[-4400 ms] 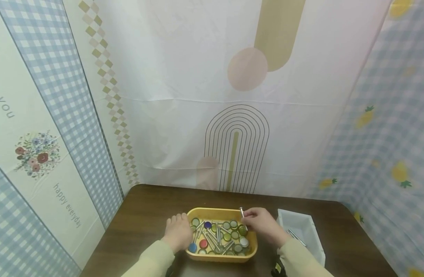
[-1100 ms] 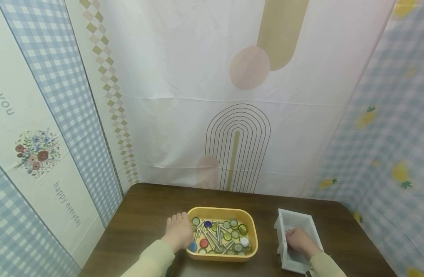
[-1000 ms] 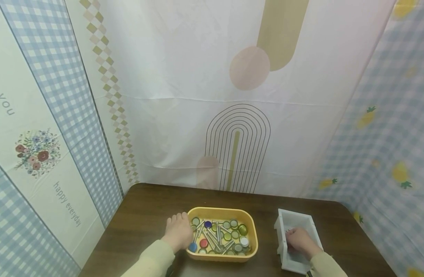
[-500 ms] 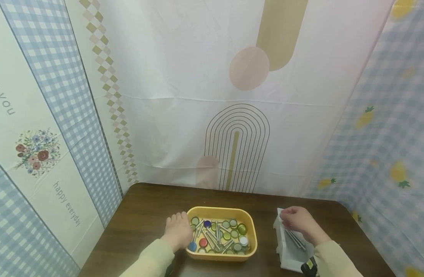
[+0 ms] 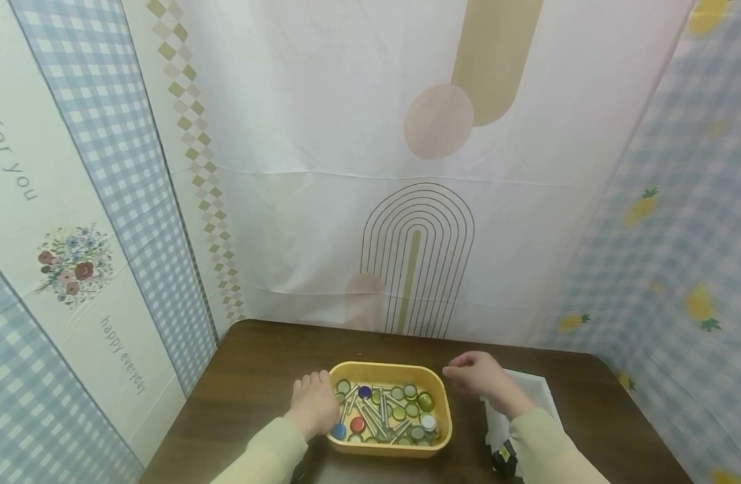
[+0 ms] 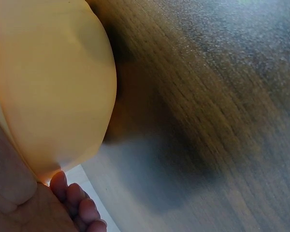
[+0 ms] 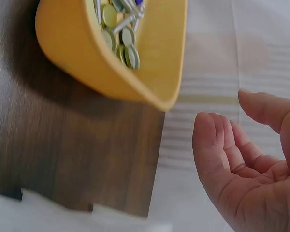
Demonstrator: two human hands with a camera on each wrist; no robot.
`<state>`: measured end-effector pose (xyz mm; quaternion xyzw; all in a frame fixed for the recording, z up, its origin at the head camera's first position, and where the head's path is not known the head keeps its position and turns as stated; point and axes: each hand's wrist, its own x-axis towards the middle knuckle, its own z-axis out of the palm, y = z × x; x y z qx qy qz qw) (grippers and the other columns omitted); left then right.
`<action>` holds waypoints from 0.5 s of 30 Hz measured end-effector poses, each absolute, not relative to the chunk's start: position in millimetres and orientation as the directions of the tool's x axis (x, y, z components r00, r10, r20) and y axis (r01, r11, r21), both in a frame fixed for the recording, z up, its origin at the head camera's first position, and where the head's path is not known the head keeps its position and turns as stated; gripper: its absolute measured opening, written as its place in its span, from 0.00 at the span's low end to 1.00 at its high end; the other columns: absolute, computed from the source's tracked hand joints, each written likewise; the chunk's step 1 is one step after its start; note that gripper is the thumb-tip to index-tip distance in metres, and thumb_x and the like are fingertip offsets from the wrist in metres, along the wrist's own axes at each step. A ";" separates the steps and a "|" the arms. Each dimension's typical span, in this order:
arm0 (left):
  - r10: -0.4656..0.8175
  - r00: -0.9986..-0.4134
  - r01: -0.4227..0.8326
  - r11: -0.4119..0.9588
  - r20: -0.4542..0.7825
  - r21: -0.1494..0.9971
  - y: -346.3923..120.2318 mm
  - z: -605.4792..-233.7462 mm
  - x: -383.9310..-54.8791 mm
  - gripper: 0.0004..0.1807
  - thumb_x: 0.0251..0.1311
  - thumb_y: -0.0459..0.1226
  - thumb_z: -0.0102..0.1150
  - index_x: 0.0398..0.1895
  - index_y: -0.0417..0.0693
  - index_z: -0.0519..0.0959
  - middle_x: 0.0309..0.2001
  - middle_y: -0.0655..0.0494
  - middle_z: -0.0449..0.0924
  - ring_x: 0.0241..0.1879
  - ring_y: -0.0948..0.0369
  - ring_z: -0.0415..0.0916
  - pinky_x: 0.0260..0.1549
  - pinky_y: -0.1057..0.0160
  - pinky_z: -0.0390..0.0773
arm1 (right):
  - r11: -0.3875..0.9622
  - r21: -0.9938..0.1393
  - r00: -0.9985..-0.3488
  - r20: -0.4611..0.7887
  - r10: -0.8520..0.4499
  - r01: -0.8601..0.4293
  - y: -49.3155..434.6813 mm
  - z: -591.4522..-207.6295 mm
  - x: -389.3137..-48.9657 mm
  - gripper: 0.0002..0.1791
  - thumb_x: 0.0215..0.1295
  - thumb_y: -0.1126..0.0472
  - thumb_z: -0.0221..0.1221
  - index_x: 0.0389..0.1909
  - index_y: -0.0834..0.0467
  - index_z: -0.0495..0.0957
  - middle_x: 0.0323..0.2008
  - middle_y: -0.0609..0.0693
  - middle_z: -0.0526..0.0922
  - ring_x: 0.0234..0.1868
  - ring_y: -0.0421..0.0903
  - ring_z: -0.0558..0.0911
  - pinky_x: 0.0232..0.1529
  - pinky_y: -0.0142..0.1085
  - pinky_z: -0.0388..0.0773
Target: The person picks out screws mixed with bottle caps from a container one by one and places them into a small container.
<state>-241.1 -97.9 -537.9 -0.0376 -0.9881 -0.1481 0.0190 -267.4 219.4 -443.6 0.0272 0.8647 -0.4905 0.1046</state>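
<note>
A yellow plastic tub [image 5: 401, 453] sits on the table, holding mixed bottle caps [image 5: 358, 424] and long silver nails [image 5: 383, 407]. My left hand [image 5: 312, 405] grips the tub's left rim; in the left wrist view its fingertips [image 6: 73, 195] curl beside the tub's outer wall. My right hand [image 5: 479, 380] hovers just past the tub's back right corner. In the right wrist view the thumb and bent fingers [image 7: 210, 140] stand apart with nothing between them. A white bin [image 5: 530, 384] stands at the right, its inside mostly hidden behind the right forearm.
The brown wooden table [image 5: 267, 363] reaches back to a patterned cloth [image 5: 310, 235] hung behind it. More printed cloth hangs at both sides. Bare tabletop separates the yellow tub from the white bin.
My right hand carried a nail from the tub to the white bin and let go of it there. It has since lifted out and moved left towards the tub. The left hand stays put.
</note>
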 end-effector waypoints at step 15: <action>0.082 -0.996 0.091 0.945 0.045 0.314 -99.5 -531.9 -238.0 0.18 0.50 0.36 0.52 0.44 0.35 0.68 0.33 0.44 0.66 0.37 0.48 0.65 0.46 0.44 0.64 | 0.654 -0.756 -0.962 -0.202 -0.184 0.034 157.1 -468.1 -272.3 0.08 0.58 0.61 0.66 0.28 0.62 0.78 0.27 0.53 0.80 0.28 0.47 0.80 0.34 0.44 0.80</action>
